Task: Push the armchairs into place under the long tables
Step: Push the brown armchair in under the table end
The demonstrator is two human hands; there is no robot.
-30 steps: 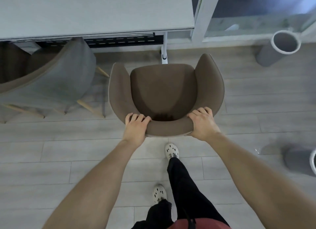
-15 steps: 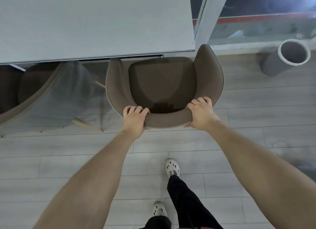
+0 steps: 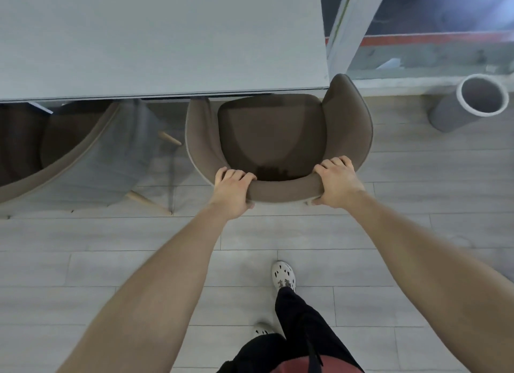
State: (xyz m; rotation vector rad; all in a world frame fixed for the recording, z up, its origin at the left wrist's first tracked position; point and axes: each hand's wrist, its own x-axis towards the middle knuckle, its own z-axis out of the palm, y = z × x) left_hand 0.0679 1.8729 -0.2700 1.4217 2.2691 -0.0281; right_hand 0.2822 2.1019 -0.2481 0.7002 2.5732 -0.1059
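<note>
A brown upholstered armchair [image 3: 271, 138] stands at the right end of the long grey table [image 3: 155, 38]. Its front edge and left armrest tip lie under the tabletop, while its right armrest sticks up just past the table's right corner. My left hand [image 3: 232, 193] grips the top of the backrest on its left side. My right hand [image 3: 338, 182] grips the same backrest on the right. A second brown armchair [image 3: 64, 155] with pale wooden legs sits to the left, partly under the table.
A grey cylindrical bin [image 3: 470, 104] stands on the floor to the right of the chair. A white window frame post [image 3: 350, 24] and glass wall run behind the table's right end. My feet in white shoes [image 3: 283, 276] are on the pale plank floor.
The armchair has slid forward from open floor until its front is under the table edge. Both hands stayed on the backrest and I stepped forward with it.
</note>
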